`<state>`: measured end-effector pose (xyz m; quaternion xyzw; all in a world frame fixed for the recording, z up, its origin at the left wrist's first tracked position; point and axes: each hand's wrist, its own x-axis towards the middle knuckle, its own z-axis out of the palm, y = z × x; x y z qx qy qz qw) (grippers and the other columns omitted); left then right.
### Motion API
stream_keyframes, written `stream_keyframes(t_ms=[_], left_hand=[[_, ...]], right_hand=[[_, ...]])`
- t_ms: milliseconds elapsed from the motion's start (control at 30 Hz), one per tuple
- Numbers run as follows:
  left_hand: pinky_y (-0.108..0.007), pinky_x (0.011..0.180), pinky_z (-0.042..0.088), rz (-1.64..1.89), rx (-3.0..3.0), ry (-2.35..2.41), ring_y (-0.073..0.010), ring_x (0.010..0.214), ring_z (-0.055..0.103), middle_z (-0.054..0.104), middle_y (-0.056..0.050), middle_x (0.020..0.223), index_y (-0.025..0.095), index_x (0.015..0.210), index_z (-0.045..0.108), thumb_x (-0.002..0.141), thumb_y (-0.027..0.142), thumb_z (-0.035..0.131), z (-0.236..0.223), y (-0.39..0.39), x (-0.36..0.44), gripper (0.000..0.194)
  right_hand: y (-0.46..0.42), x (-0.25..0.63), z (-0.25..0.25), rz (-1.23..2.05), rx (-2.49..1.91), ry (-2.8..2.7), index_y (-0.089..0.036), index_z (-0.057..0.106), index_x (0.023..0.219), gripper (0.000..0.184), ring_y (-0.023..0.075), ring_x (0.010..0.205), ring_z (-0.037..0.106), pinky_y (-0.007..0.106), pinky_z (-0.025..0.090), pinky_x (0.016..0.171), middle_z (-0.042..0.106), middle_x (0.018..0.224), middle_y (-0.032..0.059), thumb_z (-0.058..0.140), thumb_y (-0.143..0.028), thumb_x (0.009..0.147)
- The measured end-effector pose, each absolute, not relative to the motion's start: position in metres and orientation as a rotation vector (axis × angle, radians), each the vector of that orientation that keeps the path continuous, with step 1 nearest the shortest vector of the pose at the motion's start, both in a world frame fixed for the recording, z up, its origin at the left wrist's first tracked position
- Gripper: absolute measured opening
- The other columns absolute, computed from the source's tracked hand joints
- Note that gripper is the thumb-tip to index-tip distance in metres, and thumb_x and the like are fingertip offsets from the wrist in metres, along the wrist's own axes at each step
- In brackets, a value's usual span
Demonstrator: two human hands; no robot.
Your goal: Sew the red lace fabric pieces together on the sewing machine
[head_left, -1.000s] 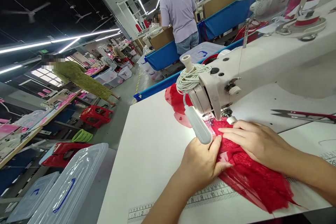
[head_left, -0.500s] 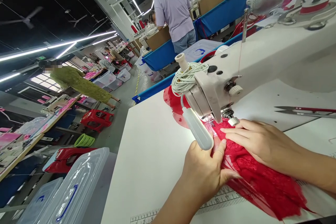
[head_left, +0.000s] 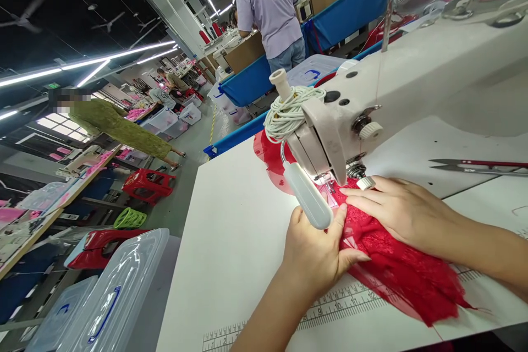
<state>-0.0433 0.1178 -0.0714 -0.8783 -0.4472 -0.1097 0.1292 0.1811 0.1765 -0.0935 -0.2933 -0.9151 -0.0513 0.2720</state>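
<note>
Red lace fabric [head_left: 406,261] lies on the white sewing table and runs under the needle and presser foot [head_left: 330,187] of a sewing machine [head_left: 437,77]. My left hand [head_left: 311,253] rests on the left side of the fabric, thumb and index finger apart. A grey lamp [head_left: 307,195] on the machine head hides some of its other fingers. My right hand [head_left: 406,212] lies flat on the lace just right of the needle, fingers stretched forward below the tension knob [head_left: 365,182]. Another piece of sheer red fabric [head_left: 274,165] spreads out behind the machine head.
Thread snips [head_left: 478,166] lie on the machine bed at right. A printed ruler [head_left: 330,311] runs along the table's near side. Lidded plastic boxes [head_left: 136,264] stand left of the table. One person [head_left: 268,5] stands beyond it; another [head_left: 119,124] is at far left.
Both hands have moved slightly forward and left toward the needle. The fabric's loose near end has shifted the same way. The whole view has shifted a little too.
</note>
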Motion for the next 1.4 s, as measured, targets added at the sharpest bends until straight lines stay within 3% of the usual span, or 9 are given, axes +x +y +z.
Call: stream_keyframes(t_ms=[233, 333, 433, 567, 767, 933, 1100, 1267, 1400], left_hand=[[-0.043, 0.087, 0.056, -0.354, -2.545, -1.278, -0.0293, 0.098, 0.065, 0.072, -0.017, 0.119, 0.015, 0.135, 0.067, 0.100, 0.072, 0.040, -0.072, 0.125, -0.046, 0.072], [-0.044, 0.085, 0.057, -0.431, -2.591, -1.192, -0.0301, 0.099, 0.065, 0.071, -0.020, 0.117, 0.010, 0.134, 0.066, 0.102, 0.071, 0.037, -0.074, 0.128, -0.047, 0.074], [-0.039, 0.074, 0.056, -0.527, -2.729, -1.073, -0.0250, 0.082, 0.064, 0.070, -0.014, 0.093, 0.009, 0.109, 0.071, 0.105, 0.066, 0.029, -0.074, 0.130, -0.047, 0.071], [-0.032, 0.061, 0.050, -0.530, -2.797, -1.097, -0.0194, 0.066, 0.056, 0.060, -0.006, 0.073, 0.015, 0.085, 0.066, 0.111, 0.051, 0.022, -0.072, 0.130, -0.047, 0.062], [-0.034, 0.063, 0.055, -0.458, -2.714, -1.192, -0.0226, 0.072, 0.062, 0.067, -0.010, 0.083, 0.007, 0.123, 0.065, 0.109, 0.054, 0.031, -0.069, 0.124, -0.044, 0.060], [-0.037, 0.075, 0.060, -0.571, -2.662, -1.130, -0.0255, 0.088, 0.067, 0.071, -0.019, 0.106, 0.006, 0.115, 0.070, 0.106, 0.066, 0.023, -0.070, 0.120, -0.035, 0.077], [-0.035, 0.068, 0.059, -0.524, -2.616, -1.212, -0.0240, 0.080, 0.066, 0.071, -0.016, 0.098, 0.003, 0.120, 0.069, 0.103, 0.071, 0.022, -0.073, 0.119, -0.034, 0.084], [-0.035, 0.072, 0.060, -0.485, -2.574, -1.199, -0.0258, 0.089, 0.068, 0.073, -0.019, 0.114, 0.005, 0.128, 0.068, 0.103, 0.071, 0.023, -0.074, 0.118, -0.038, 0.084], [-0.035, 0.070, 0.058, -0.459, -2.545, -1.185, -0.0251, 0.084, 0.067, 0.074, -0.020, 0.115, 0.007, 0.125, 0.071, 0.102, 0.071, 0.032, -0.072, 0.116, -0.038, 0.079]], right_hand=[[0.179, 0.176, -0.101, -0.095, -0.856, -2.418, -0.016, 0.071, 0.115, 0.032, 0.0229, 0.082, 0.060, 0.034, 0.049, 0.068, 0.074, 0.099, 0.0112, 0.043, -0.016, 0.099], [0.180, 0.180, -0.105, -0.072, -0.780, -2.400, -0.018, 0.068, 0.120, 0.039, 0.0226, 0.087, 0.062, 0.035, 0.051, 0.073, 0.075, 0.109, 0.0108, 0.041, -0.008, 0.094], [0.180, 0.184, -0.105, -0.040, -0.633, -2.436, -0.019, 0.069, 0.118, 0.040, 0.0226, 0.093, 0.064, 0.036, 0.052, 0.074, 0.074, 0.123, 0.0101, 0.044, -0.005, 0.090], [0.178, 0.185, -0.108, -0.016, -0.524, -2.388, -0.017, 0.069, 0.112, 0.036, 0.0232, 0.104, 0.065, 0.038, 0.051, 0.083, 0.078, 0.110, 0.0081, 0.041, -0.004, 0.094], [0.176, 0.184, -0.114, 0.013, -0.575, -2.355, -0.018, 0.069, 0.109, 0.032, 0.0219, 0.100, 0.066, 0.038, 0.050, 0.084, 0.077, 0.108, 0.0094, 0.037, -0.016, 0.104], [0.176, 0.186, -0.120, 0.038, -0.569, -2.361, -0.018, 0.068, 0.108, 0.027, 0.0236, 0.105, 0.065, 0.039, 0.051, 0.087, 0.076, 0.110, 0.0097, 0.042, -0.018, 0.102], [0.176, 0.187, -0.120, 0.043, -0.578, -2.359, -0.018, 0.068, 0.109, 0.029, 0.0234, 0.105, 0.064, 0.039, 0.051, 0.084, 0.077, 0.111, 0.0088, 0.044, -0.010, 0.095], [0.175, 0.186, -0.117, 0.019, -0.603, -2.352, -0.019, 0.069, 0.106, 0.036, 0.0230, 0.102, 0.064, 0.038, 0.052, 0.082, 0.077, 0.108, 0.0081, 0.045, -0.003, 0.085], [0.175, 0.185, -0.117, -0.010, -0.616, -2.352, -0.019, 0.069, 0.104, 0.030, 0.0236, 0.101, 0.064, 0.038, 0.052, 0.080, 0.077, 0.110, 0.0084, 0.045, -0.007, 0.089]])
